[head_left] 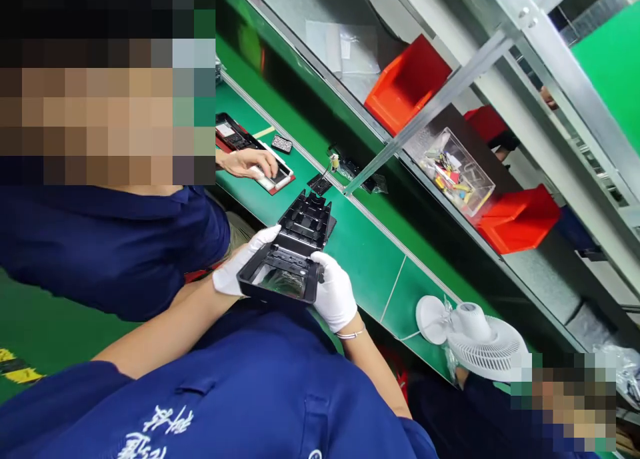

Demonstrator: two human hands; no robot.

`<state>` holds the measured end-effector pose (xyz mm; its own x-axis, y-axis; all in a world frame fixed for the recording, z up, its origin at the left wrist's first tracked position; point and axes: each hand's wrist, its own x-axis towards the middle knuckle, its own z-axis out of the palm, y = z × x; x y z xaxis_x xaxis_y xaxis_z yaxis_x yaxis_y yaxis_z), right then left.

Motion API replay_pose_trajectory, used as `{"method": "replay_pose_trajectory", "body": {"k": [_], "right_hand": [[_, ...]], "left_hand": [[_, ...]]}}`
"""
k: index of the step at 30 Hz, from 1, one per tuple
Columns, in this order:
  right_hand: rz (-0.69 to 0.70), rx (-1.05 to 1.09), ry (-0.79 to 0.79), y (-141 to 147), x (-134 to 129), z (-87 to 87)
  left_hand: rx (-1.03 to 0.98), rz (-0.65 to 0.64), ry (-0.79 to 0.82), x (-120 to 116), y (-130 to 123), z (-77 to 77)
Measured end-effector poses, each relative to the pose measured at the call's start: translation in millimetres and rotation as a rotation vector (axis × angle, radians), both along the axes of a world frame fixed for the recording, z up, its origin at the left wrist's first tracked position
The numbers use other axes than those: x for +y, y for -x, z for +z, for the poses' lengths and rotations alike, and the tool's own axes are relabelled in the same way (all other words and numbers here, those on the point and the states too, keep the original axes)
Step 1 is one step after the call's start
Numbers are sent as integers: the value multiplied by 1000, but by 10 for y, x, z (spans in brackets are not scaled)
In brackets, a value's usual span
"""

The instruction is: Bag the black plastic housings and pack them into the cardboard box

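A long black plastic housing (303,236) with a rectangular opening at its near end is held tilted in front of my body. My left hand (245,262), in a white glove, grips its left edge with the thumb on top. On the opposite edge, my gloved right hand (334,291) is closed around the frame near the opening. Ribs and slots show on the housing's far part. Through the opening something clear and shiny is visible. My fingers underneath are hidden. A dark ridged part (330,229) shows beside the housing's far right edge.
At left, a co-worker's bare hand (253,162) touches a black and white device on a red mat (275,189). A green bench (370,272) runs across, with a white fan (480,339) at right. Red bins (407,82) and a clear parts box (457,172) stand on the shelf beyond.
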<state>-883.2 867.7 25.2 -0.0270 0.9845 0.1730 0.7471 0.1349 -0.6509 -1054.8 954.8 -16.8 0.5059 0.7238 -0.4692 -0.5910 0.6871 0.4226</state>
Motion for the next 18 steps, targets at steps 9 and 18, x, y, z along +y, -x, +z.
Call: {"method": "replay_pose_trajectory", "body": {"k": [9, 18], "right_hand": [[37, -69, 126, 198, 699, -40], [286, -492, 310, 141, 1165, -60]], "left_hand": [[-174, 34, 100, 565, 72, -190], [-200, 8, 163, 832, 147, -640]]}}
